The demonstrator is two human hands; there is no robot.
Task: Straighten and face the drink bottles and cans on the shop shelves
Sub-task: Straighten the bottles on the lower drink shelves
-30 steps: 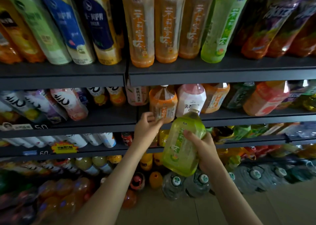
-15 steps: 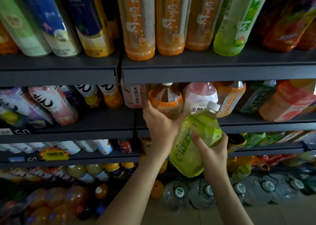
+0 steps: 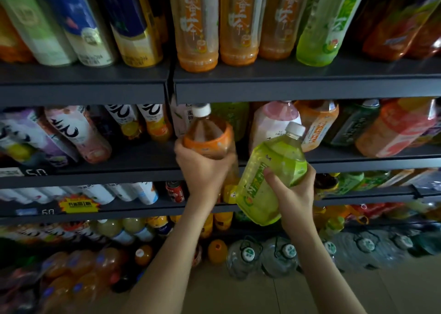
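Observation:
My left hand [image 3: 202,168] grips a squat orange-labelled tea bottle [image 3: 208,138] with a white cap, held tilted just in front of the second shelf [image 3: 133,157]. My right hand [image 3: 294,192] grips a green tea bottle [image 3: 269,173] by its lower body, tilted with its white cap toward the upper right, out in front of the shelf edge. Behind the two bottles stand a pale pink bottle [image 3: 274,122] and another orange-labelled bottle [image 3: 318,122]. A green bottle [image 3: 230,115] shows deeper on that shelf.
The top shelf [image 3: 286,82] carries tall orange, green, blue and yellow bottles. Pink and purple cans [image 3: 76,132] lean at the left of the second shelf. Lower shelves hold cans and small bottles; big water jugs [image 3: 279,256] stand on the floor.
My left hand went from reaching toward the orange-labelled bottle to gripping it and drawing it off the shelf. My right hand lifted the green bottle up and to the right.

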